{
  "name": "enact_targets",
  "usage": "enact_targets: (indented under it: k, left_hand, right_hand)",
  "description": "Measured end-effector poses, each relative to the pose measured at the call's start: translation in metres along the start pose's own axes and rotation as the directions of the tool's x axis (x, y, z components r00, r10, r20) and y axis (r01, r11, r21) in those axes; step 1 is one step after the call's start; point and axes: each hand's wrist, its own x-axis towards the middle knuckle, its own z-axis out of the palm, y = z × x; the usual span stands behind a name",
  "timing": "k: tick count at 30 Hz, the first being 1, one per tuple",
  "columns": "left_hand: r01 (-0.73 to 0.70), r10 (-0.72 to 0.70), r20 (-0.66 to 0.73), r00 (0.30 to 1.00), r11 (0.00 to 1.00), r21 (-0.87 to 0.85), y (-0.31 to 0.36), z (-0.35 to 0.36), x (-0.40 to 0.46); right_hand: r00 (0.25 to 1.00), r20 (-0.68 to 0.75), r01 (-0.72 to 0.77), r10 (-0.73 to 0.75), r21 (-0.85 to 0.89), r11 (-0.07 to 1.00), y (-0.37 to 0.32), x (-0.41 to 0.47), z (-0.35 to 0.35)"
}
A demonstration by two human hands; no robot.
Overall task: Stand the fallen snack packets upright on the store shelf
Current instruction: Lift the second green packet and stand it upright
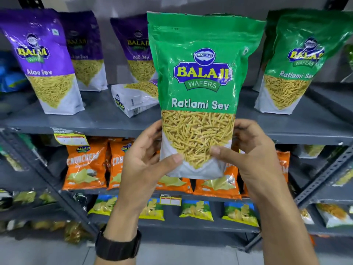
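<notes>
I hold a green Ratlami Sev packet [200,73] upright in the air in front of the grey top shelf [95,119]. My left hand [145,161] grips its lower left edge and my right hand [254,157] grips its lower right edge, thumbs on the front. Behind it a purple Aloo Sev packet [133,98] lies fallen on the shelf, bottom end toward me. Three purple packets stand upright: one at the left front [45,60], two further back [84,52] [137,48]. Another green Ratlami Sev packet [294,62] stands at the right.
Orange Crunchem packets [86,165] fill the shelf below, partly behind my hands. Yellow-blue packets [196,209] lie on the lower shelf. Diagonal grey braces [57,188] cross the rack at both sides. A black watch [116,245] is on my left wrist.
</notes>
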Motion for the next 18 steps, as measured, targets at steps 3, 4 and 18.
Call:
enact_targets:
  k: [3,4,18]
  left_hand:
    - [0.005,-0.005,-0.01,1.0,1.0,0.0,0.0,0.003,0.002]
    - [0.009,-0.009,-0.011,1.0,1.0,0.004,0.0,0.005,0.004]
    - [0.029,-0.059,0.108,0.992,0.965,0.26,-0.031,0.047,0.153]
  right_hand:
    - [1.0,0.0,-0.01,0.01,-0.006,1.0,-0.001,0.003,-0.001]
    - [1.0,-0.002,-0.013,0.013,-0.007,1.0,0.0,0.004,-0.001]
    - [0.994,-0.105,-0.046,0.035,-0.101,0.994,0.023,0.145,-0.022]
